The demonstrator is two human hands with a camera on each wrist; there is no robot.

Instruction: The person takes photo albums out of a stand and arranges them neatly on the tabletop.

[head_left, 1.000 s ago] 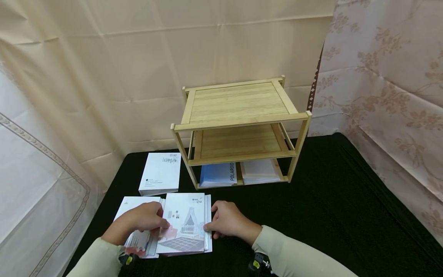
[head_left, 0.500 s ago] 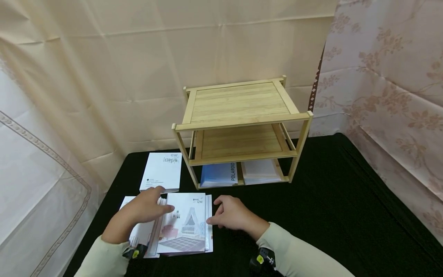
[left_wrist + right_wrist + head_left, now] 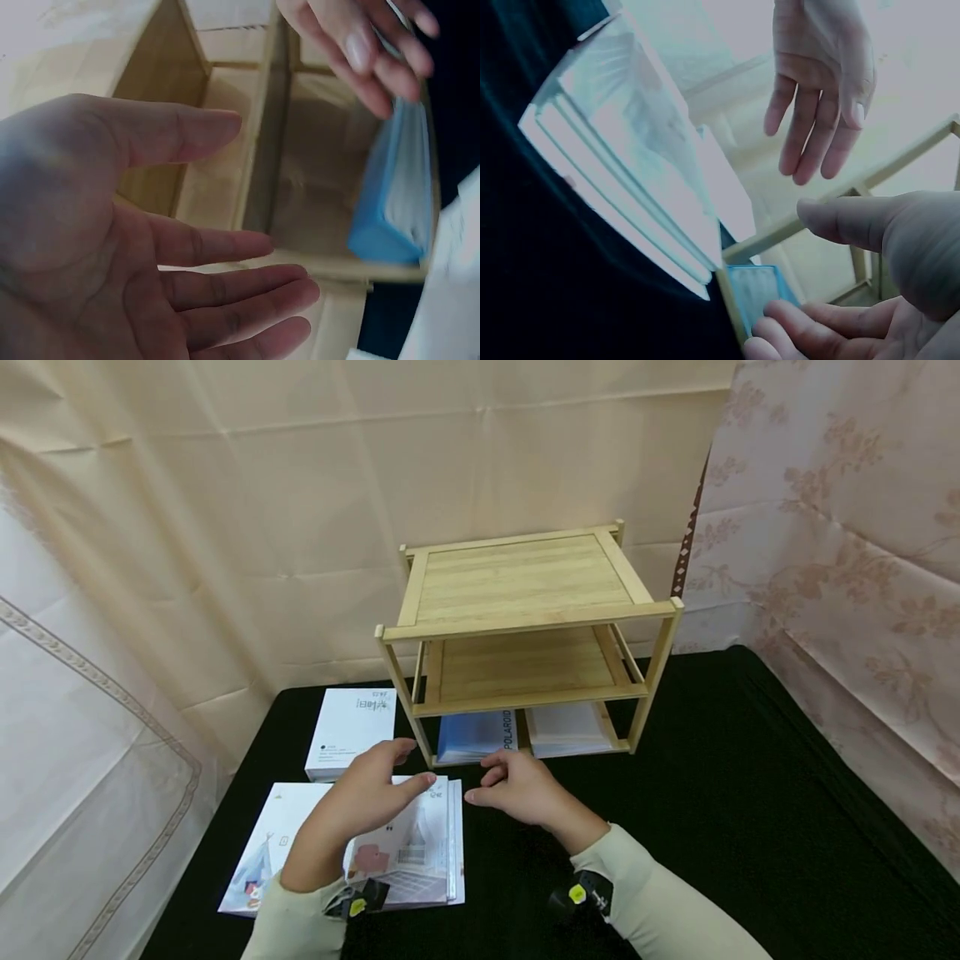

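My left hand hovers over a stack of pale booklets with a printed cover, fingers apart and nothing in them. In the left wrist view its fingers are mostly straight. My right hand is in the air just right of that stack, its fingers loosely bent and holding nothing. Another stack with a tent picture lies to the left, partly hidden by my left arm. A thick white book lies behind the stacks. In the right wrist view, the edges of the booklet stack show in layers.
A wooden shelf rack stands at the back centre. On its bottom level are blue POLAROID books and a white pile. Black cloth covers the table. Beige curtain hangs behind it.
Both hands have left the booklet stack. My left hand rose and moved right and toward the rack, uncovering the tent cover; my right hand moved slightly up and right.
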